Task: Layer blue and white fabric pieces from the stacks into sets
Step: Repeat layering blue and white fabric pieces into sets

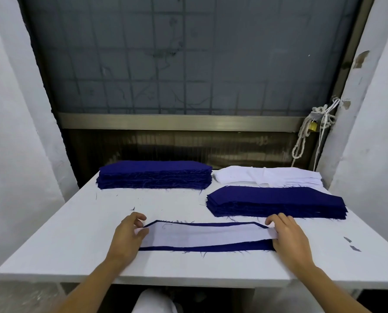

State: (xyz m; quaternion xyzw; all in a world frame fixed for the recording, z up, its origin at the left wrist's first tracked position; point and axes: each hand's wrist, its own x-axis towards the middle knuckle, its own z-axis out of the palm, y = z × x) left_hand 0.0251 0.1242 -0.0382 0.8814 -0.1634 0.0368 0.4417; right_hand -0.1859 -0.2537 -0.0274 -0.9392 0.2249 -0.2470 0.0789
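Head view, both bare arms reaching in from the near edge. Left hand [129, 233] sits at the left end of a long white fabric strip [206, 236]: thumb lying on the strip's end, fingers curled just past its far corner; cannot tell whether they actually pinch the cloth. Right hand [287, 236] lies flat over the strip's right end, fingers fairly straight and pointing left, pressing down rather than gripping. The strip rests on a dark blue fabric piece of the same long shape [211, 247], whose blue edge shows as a narrow border along the near and far sides, wider at the near right; frayed threads stick out all round. This layered pair lies near the front of the white table [53, 245], between the two hands. Just behind the right hand, a stack of dark blue pieces [276, 202]. Behind that, at the far right, a low stack of white pieces [267, 176]. At the far left, well apart from the hands, a taller second blue stack [154, 175]. Two small dark scraps [347, 239] lie on the table right of the right hand. Beyond the table, a grimy gridded window [188, 55]; a white rope with a yellow padlock [313, 126] hangs at its right post.
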